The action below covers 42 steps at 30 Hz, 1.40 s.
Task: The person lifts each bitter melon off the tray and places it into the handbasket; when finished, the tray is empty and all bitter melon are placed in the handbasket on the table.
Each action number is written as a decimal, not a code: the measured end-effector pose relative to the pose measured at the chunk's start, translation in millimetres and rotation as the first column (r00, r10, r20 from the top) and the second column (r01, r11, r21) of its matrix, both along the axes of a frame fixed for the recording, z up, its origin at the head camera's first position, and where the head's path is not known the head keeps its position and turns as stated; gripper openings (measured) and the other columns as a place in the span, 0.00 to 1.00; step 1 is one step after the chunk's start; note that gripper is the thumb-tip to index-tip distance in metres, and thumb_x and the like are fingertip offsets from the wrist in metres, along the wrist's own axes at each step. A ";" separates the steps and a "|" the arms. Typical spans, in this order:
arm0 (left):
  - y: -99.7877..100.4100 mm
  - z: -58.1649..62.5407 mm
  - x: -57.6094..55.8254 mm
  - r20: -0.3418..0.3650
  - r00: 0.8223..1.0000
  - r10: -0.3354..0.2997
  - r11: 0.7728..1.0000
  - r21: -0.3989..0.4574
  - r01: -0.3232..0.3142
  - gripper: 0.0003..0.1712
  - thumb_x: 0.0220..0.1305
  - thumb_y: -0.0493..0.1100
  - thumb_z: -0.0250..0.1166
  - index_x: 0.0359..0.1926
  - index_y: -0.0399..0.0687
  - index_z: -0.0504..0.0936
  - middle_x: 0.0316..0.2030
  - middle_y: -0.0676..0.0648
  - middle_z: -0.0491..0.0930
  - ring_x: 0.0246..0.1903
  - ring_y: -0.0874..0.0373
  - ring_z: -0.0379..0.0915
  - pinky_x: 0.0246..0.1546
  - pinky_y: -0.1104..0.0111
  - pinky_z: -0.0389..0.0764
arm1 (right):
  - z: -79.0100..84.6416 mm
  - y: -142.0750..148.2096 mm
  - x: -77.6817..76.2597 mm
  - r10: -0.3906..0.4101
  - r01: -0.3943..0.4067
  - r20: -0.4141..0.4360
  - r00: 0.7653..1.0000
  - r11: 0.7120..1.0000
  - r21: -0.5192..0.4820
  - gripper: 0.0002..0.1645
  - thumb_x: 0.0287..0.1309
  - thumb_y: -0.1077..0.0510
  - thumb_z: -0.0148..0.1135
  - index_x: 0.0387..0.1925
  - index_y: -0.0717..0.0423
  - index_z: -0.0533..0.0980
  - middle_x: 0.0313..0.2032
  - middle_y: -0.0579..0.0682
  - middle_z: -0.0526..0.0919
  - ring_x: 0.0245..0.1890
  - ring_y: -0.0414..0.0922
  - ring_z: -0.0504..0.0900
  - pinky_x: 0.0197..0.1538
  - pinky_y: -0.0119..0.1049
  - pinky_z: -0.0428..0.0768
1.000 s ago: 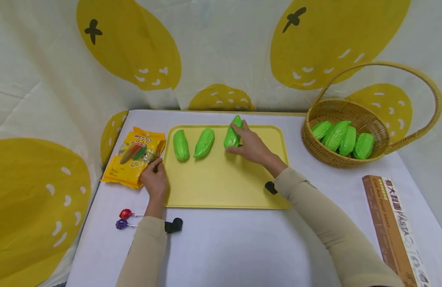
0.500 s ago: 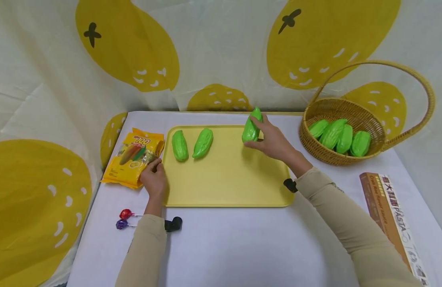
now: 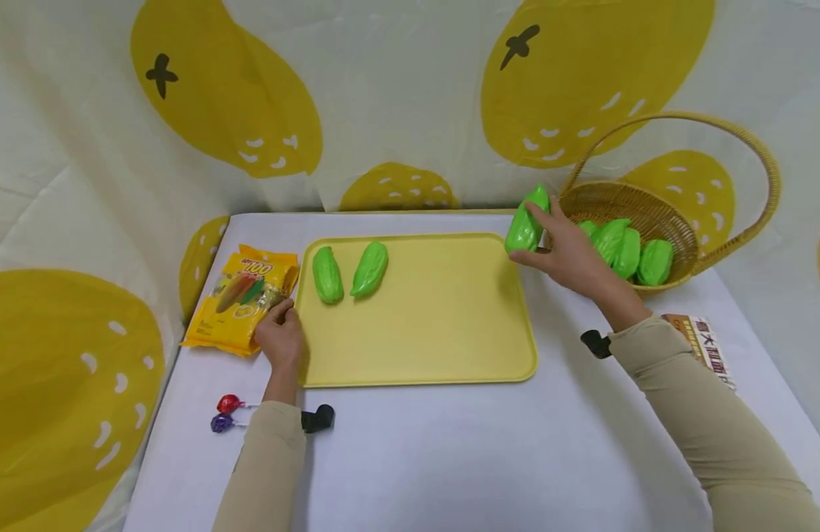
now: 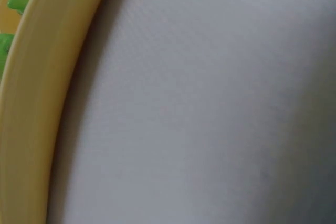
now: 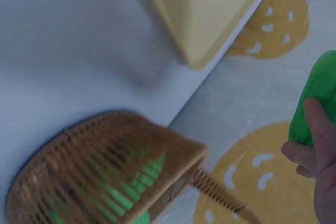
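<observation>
My right hand [image 3: 572, 251] grips a glossy green bitter melon [image 3: 526, 220], raised near the left side of the wicker basket [image 3: 586, 192]; in the right wrist view, fingers lie along the melon [image 5: 315, 108]. Two more melons, one at the left [image 3: 327, 276] and one beside it [image 3: 369, 270], lie on the yellow tray [image 3: 423, 332]. Several others [image 3: 626, 251] are in the basket, partly hidden by the right hand. My left hand [image 3: 280, 336] stays low at the tray's left rim, fingers curled, beside a yellow candy bag [image 3: 233, 303]; I cannot tell whether it holds the rim.
Two lollipops, one red [image 3: 229, 403] and one purple [image 3: 221, 423], lie near the left forearm. The basket's tall handle [image 3: 749, 140] arches up at the right. A brown and white pasta box [image 3: 702, 340] is mostly covered by the right forearm. A patterned curtain [image 3: 397, 89] hangs behind.
My right hand has carried the bitter melon up off the tray and rightward to the basket's side. The left hand holds its position. The view has shifted slightly right.
</observation>
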<state>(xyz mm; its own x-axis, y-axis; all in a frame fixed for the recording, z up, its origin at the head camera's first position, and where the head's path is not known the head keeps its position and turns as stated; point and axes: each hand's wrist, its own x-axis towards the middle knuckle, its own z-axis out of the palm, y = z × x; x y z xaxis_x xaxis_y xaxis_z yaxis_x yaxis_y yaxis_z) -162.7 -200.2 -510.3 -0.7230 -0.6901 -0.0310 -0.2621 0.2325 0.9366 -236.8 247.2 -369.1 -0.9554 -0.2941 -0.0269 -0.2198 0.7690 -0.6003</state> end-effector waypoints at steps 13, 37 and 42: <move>-0.7 -2.8 0.6 -0.005 1.000 -0.003 1.000 -0.006 0.003 0.16 0.71 0.32 0.58 0.55 0.33 0.85 0.54 0.31 0.84 0.54 0.43 0.79 0.60 0.54 0.78 | 1.8 56.3 2.2 -0.138 0.137 0.007 0.990 0.988 0.072 0.59 0.62 0.36 0.66 0.82 0.44 0.44 0.79 0.66 0.29 0.72 0.82 0.48 0.68 0.76 0.56; -0.2 -2.7 -0.3 -0.013 1.000 -0.015 0.998 -0.067 0.015 0.16 0.70 0.31 0.58 0.53 0.32 0.85 0.52 0.31 0.85 0.56 0.39 0.80 0.61 0.52 0.79 | -32.4 105.4 -28.7 -0.181 0.160 0.098 0.979 0.969 0.190 0.62 0.64 0.32 0.62 0.82 0.46 0.36 0.76 0.71 0.22 0.70 0.83 0.50 0.66 0.76 0.59; -1.3 -4.0 -0.4 -0.001 1.000 -0.020 0.997 -0.071 0.020 0.16 0.71 0.32 0.57 0.54 0.33 0.85 0.53 0.32 0.85 0.56 0.41 0.80 0.62 0.53 0.79 | -34.1 106.1 -30.6 -0.186 0.162 0.108 0.977 0.966 0.203 0.62 0.64 0.32 0.62 0.82 0.44 0.36 0.76 0.70 0.22 0.70 0.83 0.50 0.66 0.77 0.59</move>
<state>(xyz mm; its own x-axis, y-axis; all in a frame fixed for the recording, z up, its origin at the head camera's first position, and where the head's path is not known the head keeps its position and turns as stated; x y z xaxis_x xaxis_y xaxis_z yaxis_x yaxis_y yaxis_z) -163.1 -201.5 -514.3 -0.7370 -0.6757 0.0188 -0.2552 0.3040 0.9179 -267.4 353.4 -403.1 -0.9767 -0.1013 -0.1890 -0.0051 0.8921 -0.4519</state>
